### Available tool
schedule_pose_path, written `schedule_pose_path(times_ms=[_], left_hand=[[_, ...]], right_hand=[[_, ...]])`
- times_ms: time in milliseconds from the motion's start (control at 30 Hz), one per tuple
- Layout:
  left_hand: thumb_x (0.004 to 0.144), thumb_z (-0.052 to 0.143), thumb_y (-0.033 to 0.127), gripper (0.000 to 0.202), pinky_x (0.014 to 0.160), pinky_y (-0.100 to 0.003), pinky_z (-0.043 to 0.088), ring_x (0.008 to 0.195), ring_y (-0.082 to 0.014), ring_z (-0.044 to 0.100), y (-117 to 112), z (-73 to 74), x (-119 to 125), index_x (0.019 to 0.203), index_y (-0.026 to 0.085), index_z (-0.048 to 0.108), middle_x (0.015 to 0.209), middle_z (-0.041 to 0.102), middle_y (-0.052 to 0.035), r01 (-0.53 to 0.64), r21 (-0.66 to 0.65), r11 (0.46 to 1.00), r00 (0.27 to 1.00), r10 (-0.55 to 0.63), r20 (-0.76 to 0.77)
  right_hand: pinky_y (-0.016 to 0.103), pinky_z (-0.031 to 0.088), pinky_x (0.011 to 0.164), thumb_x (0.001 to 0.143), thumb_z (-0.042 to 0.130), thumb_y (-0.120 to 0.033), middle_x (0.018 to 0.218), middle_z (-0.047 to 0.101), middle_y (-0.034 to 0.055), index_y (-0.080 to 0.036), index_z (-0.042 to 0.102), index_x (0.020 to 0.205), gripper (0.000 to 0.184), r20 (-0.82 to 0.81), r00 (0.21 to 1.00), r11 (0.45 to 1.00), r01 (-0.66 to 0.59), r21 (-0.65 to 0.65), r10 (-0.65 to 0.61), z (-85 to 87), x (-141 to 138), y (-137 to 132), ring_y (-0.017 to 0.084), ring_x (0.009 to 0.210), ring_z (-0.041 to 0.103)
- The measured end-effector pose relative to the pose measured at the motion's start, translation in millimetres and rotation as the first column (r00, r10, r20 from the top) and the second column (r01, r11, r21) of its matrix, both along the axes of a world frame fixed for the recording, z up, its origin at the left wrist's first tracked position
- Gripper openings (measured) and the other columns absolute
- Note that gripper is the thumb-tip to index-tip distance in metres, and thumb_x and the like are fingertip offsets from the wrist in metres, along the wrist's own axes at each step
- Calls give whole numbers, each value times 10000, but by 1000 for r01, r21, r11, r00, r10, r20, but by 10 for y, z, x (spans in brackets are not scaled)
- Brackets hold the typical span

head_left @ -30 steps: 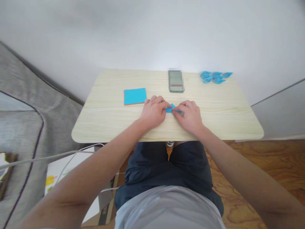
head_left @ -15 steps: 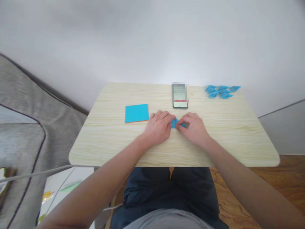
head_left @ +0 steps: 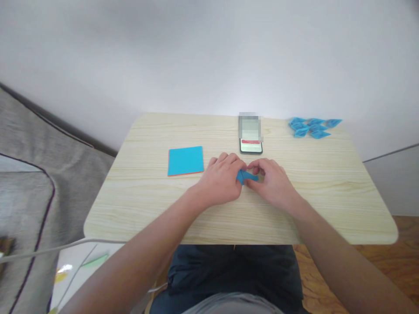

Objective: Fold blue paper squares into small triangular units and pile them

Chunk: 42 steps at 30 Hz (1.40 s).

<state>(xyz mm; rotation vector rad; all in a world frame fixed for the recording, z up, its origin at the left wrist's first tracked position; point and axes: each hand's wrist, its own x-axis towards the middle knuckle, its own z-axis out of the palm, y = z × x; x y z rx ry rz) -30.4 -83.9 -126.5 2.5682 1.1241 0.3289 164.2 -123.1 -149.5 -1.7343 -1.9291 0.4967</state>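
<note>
Between my hands, just over the table, is a small folded piece of blue paper [head_left: 248, 176]. My left hand [head_left: 223, 178] grips its left end, with thumb and forefinger closed on it. At the paper's right part, my right hand [head_left: 271, 181] pinches with thumb and forefinger bent toward each other. My fingers cover parts of the paper's edges. A stack of blue paper sheets [head_left: 185, 161] with a reddish edge lies left of my left hand. Several folded blue paper pieces [head_left: 309, 127], pointed in shape, sit in a cluster at the back right.
A phone [head_left: 250, 146] with a lit, partly blurred screen lies beyond my hands. The light wooden table [head_left: 137, 196] has rounded front corners and stands against a white wall. A pale cable [head_left: 65, 247] runs at the lower left, beside a grey fabric surface [head_left: 22, 209].
The blue paper has turned and now shows a narrower outline reaching right. My right fingertips have spread apart slightly around it. The whole view has shifted a little.
</note>
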Motion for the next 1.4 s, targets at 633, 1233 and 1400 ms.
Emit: schedule_pose_path(times_ms=[633, 1233, 1400], left_hand=[[759, 578, 231, 235, 824, -504, 459, 1087, -336, 549, 13, 62, 165, 992, 208, 594, 1101, 637, -134, -34, 67, 997, 988, 43, -145], [834, 606, 247, 122, 764, -356, 471, 907, -226, 620, 164, 98, 73, 874, 238, 721, 930, 705, -35, -58, -215, 975, 994, 76, 76], [882, 610, 280, 127, 700, -302, 473, 741, -157, 581, 175, 72, 22, 866, 212, 715, 779, 652, -2, -34, -359, 933, 932, 159, 326]], right_hand=[[414, 453, 839, 721, 783, -301, 987, 692, 41, -246, 665, 960, 272, -1, 1000, 997, -13, 82, 13, -71, 15, -9, 269, 967, 601], [434, 459, 890, 820, 753, -372, 982, 733, 44, -270, 728, 996, 206, -128, 992, 994, -5, 110, 19, -82, 35, -42, 264, 973, 634], [375, 503, 796, 905, 669, -379, 881, 731, 17, -264, 739, 932, 137, -372, 928, 999, 32, 42, -14, -77, 74, -54, 208, 838, 660]])
